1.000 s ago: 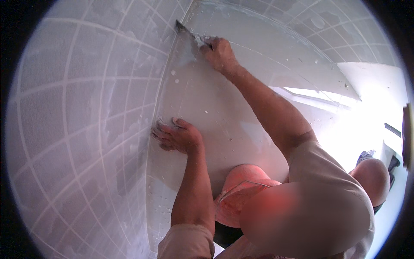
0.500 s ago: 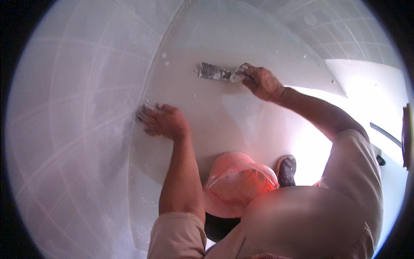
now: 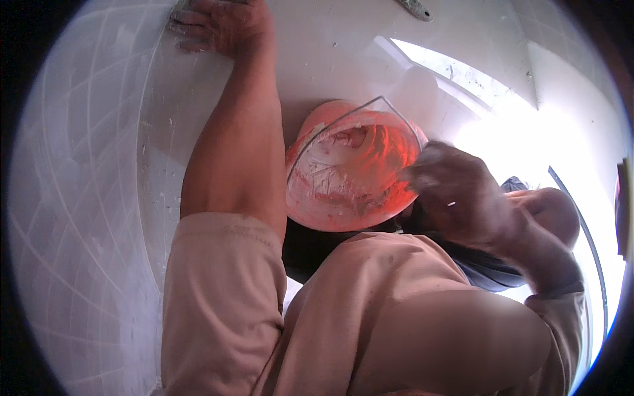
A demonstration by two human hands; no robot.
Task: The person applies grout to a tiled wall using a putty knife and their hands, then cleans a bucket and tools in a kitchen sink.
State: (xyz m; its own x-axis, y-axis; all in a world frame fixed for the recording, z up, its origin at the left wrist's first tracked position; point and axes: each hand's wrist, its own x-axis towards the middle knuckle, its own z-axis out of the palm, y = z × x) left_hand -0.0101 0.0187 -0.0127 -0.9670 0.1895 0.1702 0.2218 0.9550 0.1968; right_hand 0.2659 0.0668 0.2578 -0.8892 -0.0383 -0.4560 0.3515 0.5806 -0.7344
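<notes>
My left hand (image 3: 221, 26) lies on the smooth pale surface at the upper left, beside the tiled wall. Its fingers are spread, with greyish residue on them. An orange-red bucket (image 3: 307, 198) stands tilted near my body, its thin wire handle raised over the opening. Pale, wet-looking paste coats its inside. My right hand (image 3: 456, 191) is at the bucket's right rim, smeared by motion, so whether its fingers hold anything is unclear. At the top edge lies the handle end of a putty knife (image 3: 416, 9), its blade out of view and no hand on it.
A tiled wall (image 3: 79, 185) with pale grid lines rises along the left. Bright light glares off the pale surface (image 3: 337, 66) at the right. A dark thin strip (image 3: 581, 224) runs down the far right. My bent knee (image 3: 556, 214) is behind my right arm.
My right hand has let go of the putty knife and come back to the bucket. The view has shifted, and the bucket's inside now shows more. My left hand still rests on the surface.
</notes>
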